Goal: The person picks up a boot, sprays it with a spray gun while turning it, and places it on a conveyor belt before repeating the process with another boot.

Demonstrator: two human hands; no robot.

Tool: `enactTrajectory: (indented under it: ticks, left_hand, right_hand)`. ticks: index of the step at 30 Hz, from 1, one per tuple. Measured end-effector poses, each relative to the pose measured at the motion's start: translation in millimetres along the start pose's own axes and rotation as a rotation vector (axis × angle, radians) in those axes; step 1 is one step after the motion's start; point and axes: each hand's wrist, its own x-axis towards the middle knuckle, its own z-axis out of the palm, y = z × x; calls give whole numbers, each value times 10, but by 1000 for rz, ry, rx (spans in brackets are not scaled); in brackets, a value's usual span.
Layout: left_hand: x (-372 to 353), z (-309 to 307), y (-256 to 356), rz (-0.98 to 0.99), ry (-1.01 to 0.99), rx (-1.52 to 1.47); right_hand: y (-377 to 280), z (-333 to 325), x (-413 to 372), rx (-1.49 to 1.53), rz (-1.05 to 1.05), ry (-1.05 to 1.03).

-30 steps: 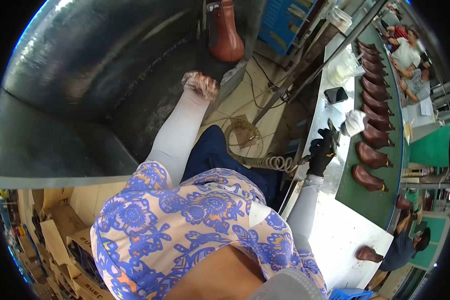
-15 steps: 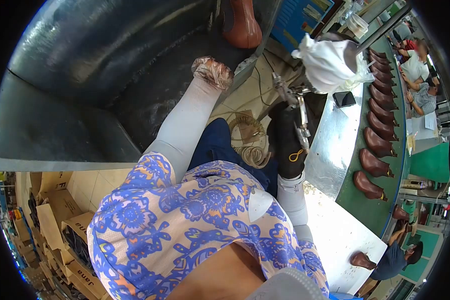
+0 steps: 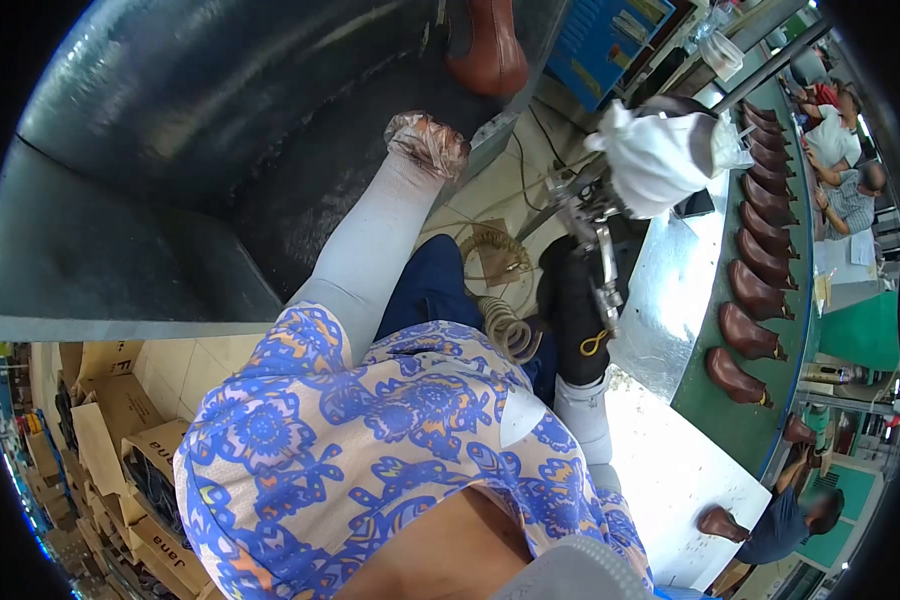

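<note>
In a black glove, my right hand [image 3: 570, 300] is closed around a metal spray gun [image 3: 604, 240], with a yellow loop by the wrist. White cloth [image 3: 660, 165] wraps the round cup at the gun's far end. My left hand [image 3: 452, 108] reaches into the dark booth; its wrist has a crinkled, stained plastic cuff [image 3: 428, 145]. A brown ankle boot [image 3: 487, 62] hangs toe-down at that hand and seems held by it. The fingers there blend into the dark background.
Several brown boots [image 3: 755, 285] line a green conveyor [image 3: 692, 400] at right. Beside it lies a metal sheet [image 3: 665, 310]. A coiled hose [image 3: 510, 330] hangs by my legs. Open cardboard boxes [image 3: 120, 400] stand at lower left. Co-workers [image 3: 850, 200] sit beyond the conveyor.
The spray gun and its cloth-wrapped cup have shifted slightly down and right in view, now covering part of the black object on the metal sheet. My left arm and the boot stay nearly still.
</note>
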Motion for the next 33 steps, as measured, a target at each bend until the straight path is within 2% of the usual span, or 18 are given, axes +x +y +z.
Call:
enactTrajectory:
  ticks: [1,2,4,7,8,10,11,16,18,19,20,22,23,24,26,29,32,33]
  left_hand:
    - [5,-1,-4,-2,0,4]
    - [18,-5,-1,-4,-3,0]
    - [45,-15,-17,-9,-7,-1]
    - [50,7,-20,-6,-6,2]
    - [56,-3,-24,-6,-4,1]
    - [58,8,-26,-3,-8,-1]
    - [65,13,-21,-3,-10,0]
    - [69,74,-36,0,-32,-14]
    - [79,105,-75,-11,-58,-36]
    - [48,134,-90,-10,-85,-54]
    - [33,162,-123,-21,-144,-97]
    - [27,383,-210,-34,-268,-171]
    - [-87,724,-222,-63,29,57]
    - [-197,985,-224,-92,325,289]
    - [-302,1142,-213,-166,337,135]
    - [-392,1269,-131,-83,141,-149]
    - [-504,1254,83,-7,151,1736]
    - [-371,1552,-315,-47,493,1051]
  right_hand:
    - [44,46,-25,-301,-382,66]
    - [62,76,-102,-53,-106,4]
    - [63,-27,-126,1,55,-65]
    - [-297,-81,-17,318,459,112]
    - [-235,-84,-32,317,459,113]
    - [-54,-89,-55,-5,-73,62]
    - [-327,-102,-18,77,116,-24]
    - [-177,-122,-33,15,58,129]
    - [-134,-290,33,165,97,-4]
    - [-521,-136,218,-146,127,212]
    - [-374,-193,281,-145,100,202]
    - [-383,-246,500,9,69,167]
    - [-468,-215,612,3,67,183]
    - [-595,-145,729,201,133,271]
    - [-621,-104,888,402,187,368]
    - [-272,-285,1073,679,227,337]
    - [-262,-407,1280,538,223,311]
    - [-287,-426,1357,467,212,316]
